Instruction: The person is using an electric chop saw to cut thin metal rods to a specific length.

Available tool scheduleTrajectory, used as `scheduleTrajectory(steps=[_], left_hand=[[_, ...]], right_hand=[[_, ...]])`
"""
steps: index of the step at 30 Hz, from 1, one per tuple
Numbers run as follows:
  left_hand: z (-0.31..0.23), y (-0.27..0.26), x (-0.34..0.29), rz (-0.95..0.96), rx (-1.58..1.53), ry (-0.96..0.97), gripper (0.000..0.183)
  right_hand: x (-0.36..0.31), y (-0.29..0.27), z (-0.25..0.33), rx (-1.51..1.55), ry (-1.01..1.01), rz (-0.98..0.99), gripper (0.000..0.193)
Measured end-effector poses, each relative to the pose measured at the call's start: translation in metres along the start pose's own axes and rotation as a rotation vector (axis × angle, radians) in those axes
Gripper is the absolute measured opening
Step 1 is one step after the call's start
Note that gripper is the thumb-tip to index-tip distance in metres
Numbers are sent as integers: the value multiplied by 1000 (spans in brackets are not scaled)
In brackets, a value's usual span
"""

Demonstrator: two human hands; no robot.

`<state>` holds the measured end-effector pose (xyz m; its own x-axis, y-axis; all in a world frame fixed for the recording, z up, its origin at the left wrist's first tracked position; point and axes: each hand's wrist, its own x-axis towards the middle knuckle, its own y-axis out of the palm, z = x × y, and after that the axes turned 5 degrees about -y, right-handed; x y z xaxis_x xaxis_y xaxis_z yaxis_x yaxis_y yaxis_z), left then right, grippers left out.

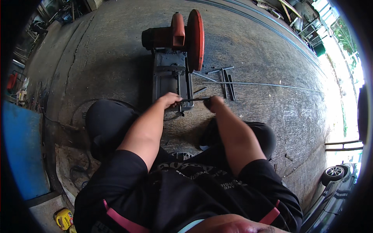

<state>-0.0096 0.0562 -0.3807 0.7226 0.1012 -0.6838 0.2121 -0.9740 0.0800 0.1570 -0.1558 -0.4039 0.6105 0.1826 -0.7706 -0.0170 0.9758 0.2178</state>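
Note:
A short dark metal bar point(194, 99) runs level between my two hands, over the near end of the saw's base. My left hand point(170, 100) is closed round its left end, beside the clamp screw point(179, 87). Closed on the other end is my right hand point(215, 103), just right of the base; its fingers are partly hidden and a little blurred. Straight ahead stands a cut-off saw point(169, 62) with a red round blade guard point(195, 40), a red handle point(178, 31) and a dark motor point(156, 38).
Cut steel pieces point(224, 82) lie right of the saw. A long thin rod point(268, 84) stretches rightward over the concrete floor point(287, 116), with long bars point(268, 29) farther back. A dark cable point(79, 101) crosses at left, near a blue panel point(23, 151). A parked car point(330, 198) is lower right.

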Motion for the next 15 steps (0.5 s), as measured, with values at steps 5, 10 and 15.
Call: scheduleTrajectory(steps=[5, 10, 15], left_hand=[[8, -47, -16, -344, -400, -36, 15], [11, -75, -29, -443, -1137, 224, 18], [16, -89, -23, -575, -1130, 288, 20]], right_hand=[[-23, 41, -38, -533, -146, 171, 27], [-47, 109, -34, -1671, -724, 390, 37], [-52, 175, -64, 279, 140, 257, 31]])
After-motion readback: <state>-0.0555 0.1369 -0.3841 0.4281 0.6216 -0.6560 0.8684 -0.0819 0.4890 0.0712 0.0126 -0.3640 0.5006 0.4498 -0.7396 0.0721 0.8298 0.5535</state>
